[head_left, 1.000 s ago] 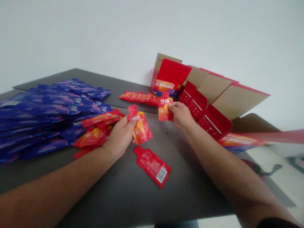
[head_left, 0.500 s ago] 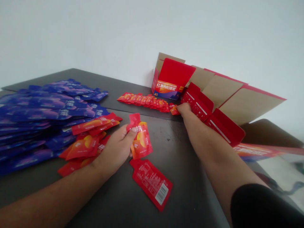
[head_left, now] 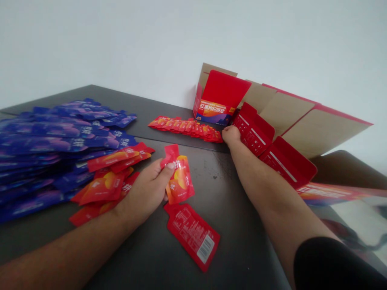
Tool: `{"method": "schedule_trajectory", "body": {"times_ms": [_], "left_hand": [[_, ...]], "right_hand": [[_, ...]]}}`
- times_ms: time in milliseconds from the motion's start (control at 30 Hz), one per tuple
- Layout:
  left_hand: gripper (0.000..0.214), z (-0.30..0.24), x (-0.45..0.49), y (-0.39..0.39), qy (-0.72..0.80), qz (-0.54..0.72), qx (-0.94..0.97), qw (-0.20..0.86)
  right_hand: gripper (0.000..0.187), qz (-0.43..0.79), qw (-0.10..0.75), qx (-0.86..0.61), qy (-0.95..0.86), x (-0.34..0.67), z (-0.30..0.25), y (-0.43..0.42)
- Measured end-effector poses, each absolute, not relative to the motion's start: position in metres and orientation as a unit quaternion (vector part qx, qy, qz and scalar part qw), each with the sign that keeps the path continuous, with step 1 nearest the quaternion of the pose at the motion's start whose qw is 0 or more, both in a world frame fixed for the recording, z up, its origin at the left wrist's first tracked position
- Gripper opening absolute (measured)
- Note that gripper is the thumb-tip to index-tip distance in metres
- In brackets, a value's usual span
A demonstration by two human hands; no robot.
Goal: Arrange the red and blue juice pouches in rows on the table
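Observation:
My left hand [head_left: 155, 179] pinches a red-orange sachet [head_left: 180, 181] near its neck, front side up, above the dark table. Just below it, a red sachet [head_left: 195, 235] lies with its printed back and barcode showing. My right hand [head_left: 231, 135] is closed at the right end of a row of overlapping red sachets [head_left: 186, 128]. Its fingertips are turned away, so whatever they grip is hidden. Under and beside my left forearm lies a loose pile of red sachets [head_left: 104, 185].
A large heap of blue sachets [head_left: 60, 137] spreads over the left side. Behind the row stands an open printed box [head_left: 214, 112] against the wall. More open red boxes [head_left: 282, 161] stand to the right, beside my right forearm. The dark table [head_left: 127, 249] lies beneath.
A sachet at my right hand now lies against the row's right end, and that hand has shifted slightly, its fingers more curled. My left hand keeps its sachet in place.

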State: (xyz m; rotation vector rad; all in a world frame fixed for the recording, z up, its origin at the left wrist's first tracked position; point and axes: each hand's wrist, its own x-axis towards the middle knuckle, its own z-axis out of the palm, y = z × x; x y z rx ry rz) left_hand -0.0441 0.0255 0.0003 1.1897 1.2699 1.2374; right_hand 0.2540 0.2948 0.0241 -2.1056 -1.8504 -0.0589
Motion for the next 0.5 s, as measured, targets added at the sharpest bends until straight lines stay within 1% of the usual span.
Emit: {"method": "schedule_trajectory", "body": {"times_ms": [67, 167, 200, 300, 333, 367, 433, 500], "left_hand": [[0.038, -0.001, -0.045, 0.026, 0.515, 0.495, 0.499, 0.491], [0.038, -0.002, -0.045, 0.027, 0.501, 0.498, 0.506, 0.496], [0.039, -0.002, -0.044, 0.027, 0.499, 0.502, 0.508, 0.49], [0.037, -0.001, -0.043, 0.03, 0.485, 0.534, 0.494, 0.485], [0.036, 0.0, -0.043, 0.031, 0.478, 0.547, 0.481, 0.491], [0.035, 0.0, -0.043, 0.032, 0.47, 0.558, 0.47, 0.496], [0.033, 0.001, -0.043, 0.033, 0.459, 0.576, 0.459, 0.496], [0.032, 0.002, -0.043, 0.033, 0.456, 0.586, 0.458, 0.49]], "right_hand": [[0.029, 0.009, 0.217, -0.741, -0.636, 0.249, 0.033, 0.277], [0.036, 0.082, 0.265, -0.704, -0.654, 0.231, 0.046, 0.239], [0.034, 0.115, 0.27, -0.684, -0.668, 0.222, 0.048, 0.222], [0.022, 0.233, 0.249, -0.598, -0.725, 0.194, 0.047, 0.167], [0.021, 0.306, 0.228, -0.527, -0.759, 0.184, 0.046, 0.149], [0.02, 0.346, 0.205, -0.466, -0.788, 0.176, 0.044, 0.133], [0.014, 0.383, 0.185, -0.393, -0.815, 0.164, 0.041, 0.109], [0.013, 0.416, 0.2, -0.385, -0.799, 0.157, 0.04, 0.096]]}}
